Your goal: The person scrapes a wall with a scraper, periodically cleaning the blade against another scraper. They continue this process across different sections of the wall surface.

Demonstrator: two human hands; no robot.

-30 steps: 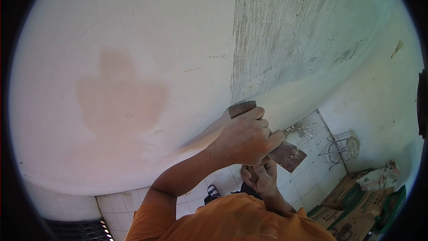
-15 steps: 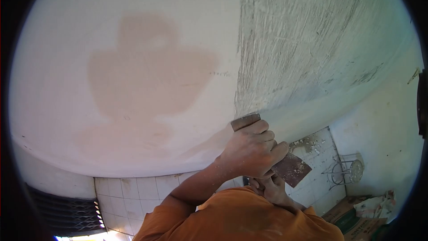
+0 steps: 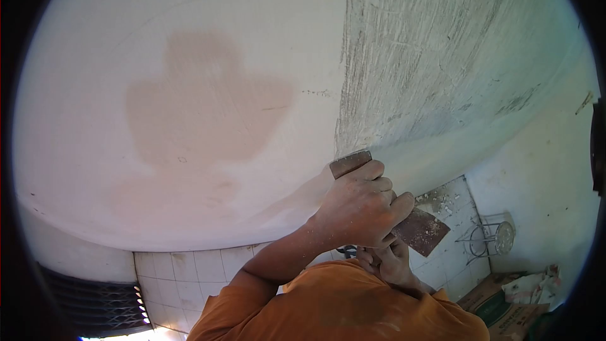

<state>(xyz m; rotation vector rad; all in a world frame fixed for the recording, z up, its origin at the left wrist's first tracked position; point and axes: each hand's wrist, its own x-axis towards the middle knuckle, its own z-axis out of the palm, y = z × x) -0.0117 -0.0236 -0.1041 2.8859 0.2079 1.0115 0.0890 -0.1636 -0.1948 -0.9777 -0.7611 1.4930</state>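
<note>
My left hand [image 3: 361,207] is shut on a brown flat block [image 3: 350,163] and presses its top end against the white wall [image 3: 208,120], at the edge of a rough, scratched grey patch [image 3: 435,63]. Just below it, my right hand [image 3: 386,263] grips the handle of a rusty scraper. The scraper's wide blade [image 3: 424,231] sticks out to the right from under my left hand. My orange sleeve [image 3: 341,309] fills the bottom of the view.
A pinkish stain [image 3: 202,113] marks the wall at left. Below lie a white tiled floor [image 3: 189,271] with plaster crumbs, a wire stool [image 3: 489,237], cardboard boxes [image 3: 499,306] with a rag at lower right, and a dark grille [image 3: 95,303] at lower left.
The view has swung, so the stain now sits higher and further right than a second ago. Both hands keep their grips; the block has crept slightly up the wall in the last half second.
</note>
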